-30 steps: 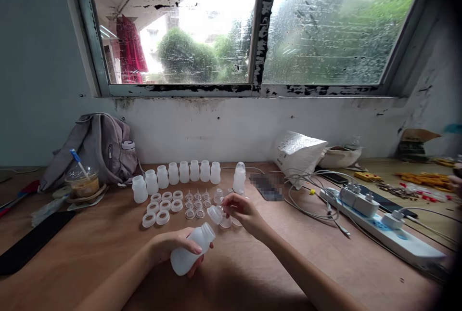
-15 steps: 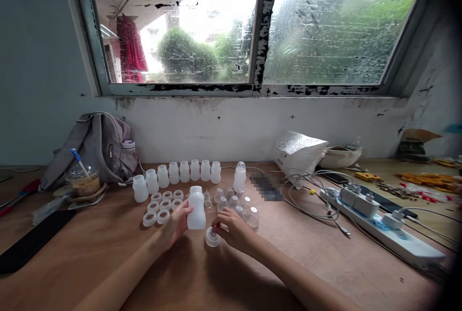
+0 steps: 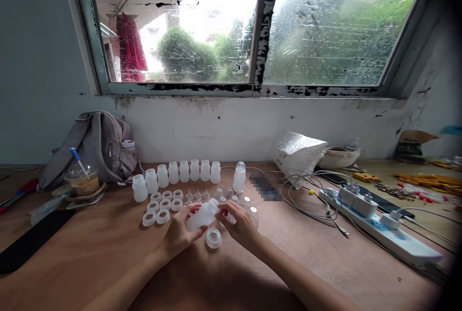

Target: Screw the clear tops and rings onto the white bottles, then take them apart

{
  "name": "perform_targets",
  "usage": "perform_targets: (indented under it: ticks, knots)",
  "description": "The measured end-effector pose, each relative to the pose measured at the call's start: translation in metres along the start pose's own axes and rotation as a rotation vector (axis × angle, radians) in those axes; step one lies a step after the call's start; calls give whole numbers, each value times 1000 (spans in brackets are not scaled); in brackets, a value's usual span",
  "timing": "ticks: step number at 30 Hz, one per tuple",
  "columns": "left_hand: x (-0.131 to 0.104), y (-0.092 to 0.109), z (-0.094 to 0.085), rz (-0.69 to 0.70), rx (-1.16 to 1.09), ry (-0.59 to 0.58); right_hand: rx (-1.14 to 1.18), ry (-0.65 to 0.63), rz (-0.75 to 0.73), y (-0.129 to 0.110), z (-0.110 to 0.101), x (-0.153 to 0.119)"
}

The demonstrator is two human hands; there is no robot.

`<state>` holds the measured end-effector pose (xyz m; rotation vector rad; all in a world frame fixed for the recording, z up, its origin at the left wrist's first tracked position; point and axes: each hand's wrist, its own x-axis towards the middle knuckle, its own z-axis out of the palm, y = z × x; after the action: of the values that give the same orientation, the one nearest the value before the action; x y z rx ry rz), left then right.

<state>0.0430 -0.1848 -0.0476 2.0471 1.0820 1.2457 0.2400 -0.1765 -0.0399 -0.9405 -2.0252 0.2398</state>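
My left hand [image 3: 182,228] is wrapped round a frosted white baby bottle [image 3: 201,216], which is tilted with its open neck toward the right. The fingers of my right hand [image 3: 236,219] are closed at the bottle's neck; whether they hold anything small there is hidden. Just below, a bottle nipple set in a collar ring [image 3: 213,239] stands on the table. Several white collar rings [image 3: 163,216] lie in rows left of my hands. Beyond the bottle are a few clear nipples [image 3: 198,196], and domed clear caps [image 3: 253,213] are partly covered by my right hand.
Several frosted bottles [image 3: 173,172] stand in a curved row at the back. A capped bottle [image 3: 239,176] is right of them. Cables [image 3: 306,205] and a power strip [image 3: 382,226] lie at the right. A drink cup [image 3: 84,181] and a black slab [image 3: 34,241] are at the left.
The bottle has gone from upright to tilted and moved right. My right hand has left the nipple and ring on the table and risen to the bottle's neck.
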Motion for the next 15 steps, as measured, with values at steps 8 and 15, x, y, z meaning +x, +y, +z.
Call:
perform_targets:
  ticks: [8, 15]
  knots:
    - [1, -4, -1, 59, 105, 47, -266, 241, -3, 15, -32, 36]
    - [-8, -10, 13, 107, 319, -296, -846, 115, 28, 57, -50, 100]
